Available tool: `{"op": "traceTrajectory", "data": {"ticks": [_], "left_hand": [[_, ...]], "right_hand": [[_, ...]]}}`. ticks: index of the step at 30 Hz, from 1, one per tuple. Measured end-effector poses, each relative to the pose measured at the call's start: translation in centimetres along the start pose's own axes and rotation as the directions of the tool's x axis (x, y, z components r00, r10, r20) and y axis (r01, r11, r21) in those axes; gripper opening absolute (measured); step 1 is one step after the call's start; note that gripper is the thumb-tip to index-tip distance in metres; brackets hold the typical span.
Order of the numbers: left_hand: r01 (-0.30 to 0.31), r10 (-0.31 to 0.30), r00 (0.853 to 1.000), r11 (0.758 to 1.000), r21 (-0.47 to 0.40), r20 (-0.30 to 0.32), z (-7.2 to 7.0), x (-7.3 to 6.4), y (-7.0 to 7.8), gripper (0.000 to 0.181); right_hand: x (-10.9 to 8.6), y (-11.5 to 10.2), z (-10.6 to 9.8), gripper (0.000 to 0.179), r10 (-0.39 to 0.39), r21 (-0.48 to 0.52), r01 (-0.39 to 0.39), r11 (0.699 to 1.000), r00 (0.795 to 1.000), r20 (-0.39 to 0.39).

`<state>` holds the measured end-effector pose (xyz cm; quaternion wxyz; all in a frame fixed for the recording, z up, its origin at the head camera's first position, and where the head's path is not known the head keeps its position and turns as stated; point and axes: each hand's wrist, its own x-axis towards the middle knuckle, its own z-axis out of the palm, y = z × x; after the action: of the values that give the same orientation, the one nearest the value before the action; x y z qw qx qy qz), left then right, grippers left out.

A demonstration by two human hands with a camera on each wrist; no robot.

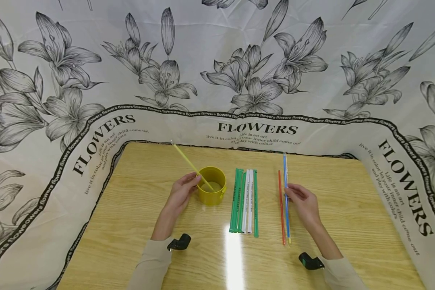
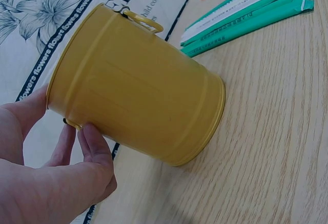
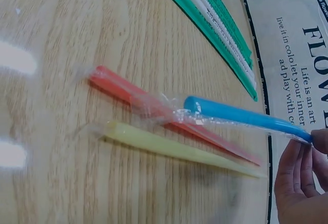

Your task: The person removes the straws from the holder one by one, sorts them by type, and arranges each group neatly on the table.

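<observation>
A small yellow metal bucket [image 1: 212,201] stands on the table, and a wrapped yellow straw [image 1: 185,156] leans in it past the rim. My left hand [image 1: 183,189] holds the bucket's rim at its left side; the left wrist view has the thumb at the rim and fingers [image 2: 95,147] against the outer wall. My right hand [image 1: 304,203] pinches one end of a blue straw [image 3: 230,112] in clear film, raised above the table. Below it lie a red straw [image 3: 123,88] and a second yellow straw [image 3: 148,143], both in clear wrapping.
Several paper-wrapped straws, green ones [image 1: 235,201] and white ones [image 1: 250,201], lie side by side between the bucket and my right hand. A flower-printed cloth [image 1: 257,100] borders the wooden table [image 1: 130,225] at the back and sides.
</observation>
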<state>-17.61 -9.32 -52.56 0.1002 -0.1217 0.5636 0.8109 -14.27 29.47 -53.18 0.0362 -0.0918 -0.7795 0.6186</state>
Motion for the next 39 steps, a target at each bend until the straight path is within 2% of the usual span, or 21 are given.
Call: {"op": "traceTrajectory", "data": {"ticks": [6, 11, 25, 31, 34, 39], "left_hand": [[-0.002, 0.002, 1.000, 1.000, 0.009, -0.005, 0.0, 0.0, 0.0, 0.047], [0.005, -0.005, 1.000, 1.000, 0.007, -0.013, 0.1, 0.0, 0.0, 0.046], [-0.004, 0.004, 1.000, 1.000, 0.003, -0.012, 0.0, 0.0, 0.1, 0.046], [0.000, 0.000, 1.000, 1.000, 0.010, -0.008, 0.0, -0.1, 0.0, 0.047], [-0.001, 0.002, 1.000, 1.000, 0.014, -0.009, 0.0, 0.0, 0.0, 0.046], [-0.005, 0.005, 1.000, 1.000, 0.011, -0.006, 0.0, 0.0, -0.1, 0.045]], "right_hand": [[-0.3, 0.7, -0.8, 0.044, 0.021, -0.057, -0.022, 0.998, 0.999, -0.026], [-0.5, 1.3, -1.4, 0.045, 0.045, -0.061, -0.046, 0.997, 0.999, -0.031], [-0.5, 2.1, -2.4, 0.048, 0.084, -0.119, -0.091, 0.989, 0.994, -0.064], [-0.4, 2.7, -2.5, 0.045, 0.105, -0.177, -0.113, 0.978, 0.993, -0.058], [-0.2, 3.0, -2.3, 0.040, 0.096, -0.227, -0.112, 0.967, 0.992, -0.080], [0.1, 3.3, -1.8, 0.030, 0.031, -0.329, -0.068, 0.942, 0.993, -0.116]]}}
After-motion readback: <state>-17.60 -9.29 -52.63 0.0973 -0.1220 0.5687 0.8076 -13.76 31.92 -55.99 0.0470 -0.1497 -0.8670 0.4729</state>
